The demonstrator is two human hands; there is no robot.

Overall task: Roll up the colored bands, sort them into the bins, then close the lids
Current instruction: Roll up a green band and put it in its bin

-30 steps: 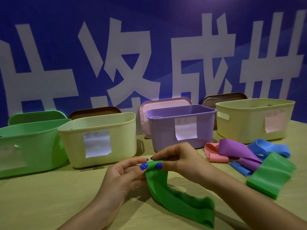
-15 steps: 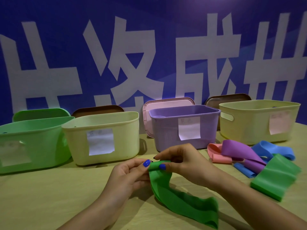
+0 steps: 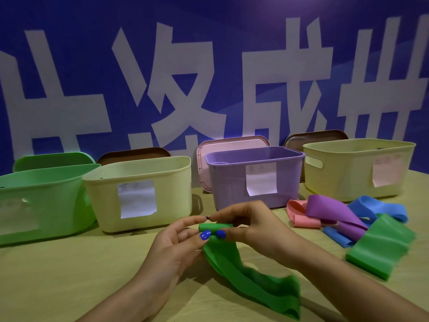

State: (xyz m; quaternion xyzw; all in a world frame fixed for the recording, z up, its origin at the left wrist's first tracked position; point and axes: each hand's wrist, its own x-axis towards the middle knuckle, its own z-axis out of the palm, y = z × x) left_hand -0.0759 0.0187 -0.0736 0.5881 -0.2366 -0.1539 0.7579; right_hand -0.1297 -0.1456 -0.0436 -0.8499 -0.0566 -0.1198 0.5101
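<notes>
Both hands, left hand and right hand, were pinching the green band between them, probably to keep the starting roll tight while its tail trailed on the table below.

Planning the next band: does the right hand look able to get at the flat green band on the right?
Probably yes: the flat green band lies uncovered beside the right hand, though that hand now pinches the rolled band.
</notes>
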